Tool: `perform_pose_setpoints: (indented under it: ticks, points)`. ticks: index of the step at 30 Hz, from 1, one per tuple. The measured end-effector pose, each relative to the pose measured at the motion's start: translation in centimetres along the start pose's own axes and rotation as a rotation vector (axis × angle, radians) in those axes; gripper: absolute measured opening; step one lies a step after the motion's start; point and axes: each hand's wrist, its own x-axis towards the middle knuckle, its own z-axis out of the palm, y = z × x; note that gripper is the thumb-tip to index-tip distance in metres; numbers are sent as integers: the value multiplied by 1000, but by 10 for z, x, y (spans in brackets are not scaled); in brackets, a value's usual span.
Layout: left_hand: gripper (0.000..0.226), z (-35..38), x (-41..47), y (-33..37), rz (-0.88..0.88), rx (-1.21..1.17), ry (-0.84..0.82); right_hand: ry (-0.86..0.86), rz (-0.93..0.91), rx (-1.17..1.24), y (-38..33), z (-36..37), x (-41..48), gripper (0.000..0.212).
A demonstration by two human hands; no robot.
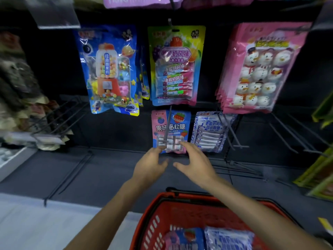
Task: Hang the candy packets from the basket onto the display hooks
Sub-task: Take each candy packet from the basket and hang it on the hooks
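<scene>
Black display wall (115, 134) fills the far side of the scene, with wire rods jutting out toward the near side. Nearest, at the bottom, stands a red plastic basket (158, 213). In it lie 2 packets, a pink-and-blue basket packet (182, 239) on the left and a white-and-blue basket packet (228, 239) on the right.

On the upper row a stack of pink snowman packets (261, 69) hangs at the right, a blue gumball packet (110, 69) at the left, and a rainbow packet (176, 65) between them.

On the lower row, under the rainbow packet, a strawberry packet (180, 127) in pink and blue hangs on a hook (168, 123) whose rod runs across its front. Just right of it hangs a white-and-blue hung packet (207, 130), and further right stand bare hooks (288, 130).

Both arms reach over the basket. The left hand (150, 166) and the right hand (196, 165) have loose, spread fingers and grip nothing. The left fingertips lie at the strawberry packet's lower left corner and the right fingertips at its lower right. Whether they touch it cannot be told.
</scene>
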Motion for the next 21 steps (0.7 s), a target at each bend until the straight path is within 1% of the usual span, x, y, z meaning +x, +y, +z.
perform_pose_setpoints:
  ticks: [2,4,6,9,11,14,16,18,21]
  points:
    - [59,-5,-22,3,50,153,-26,-37,-9,-21,0,-7,-19,79]
    - [63,-10,-43,4,119,225,-38,-63,-31,-30,0,-15,-38,80]
    - [73,-12,-63,4,146,298,-75,-90,-54,-24,2,-21,-59,81]
    - [69,-10,-94,6,181,409,-110,-131,-97,-44,9,-26,-95,82]
    - [70,-6,-119,6,208,436,-115,-190,-111,-95,16,-24,-118,80]
    - [81,7,-148,-5,217,477,-152,-253,-121,-127,34,-11,-147,70]
    - [85,21,-160,-20,214,510,-163,-281,-92,-144,49,4,-163,61]
    - [87,33,-168,-34,186,510,-184,-307,-25,-176,64,24,-174,55]
    - [84,47,-179,-50,152,487,-203,-361,121,-233,81,56,-181,54]
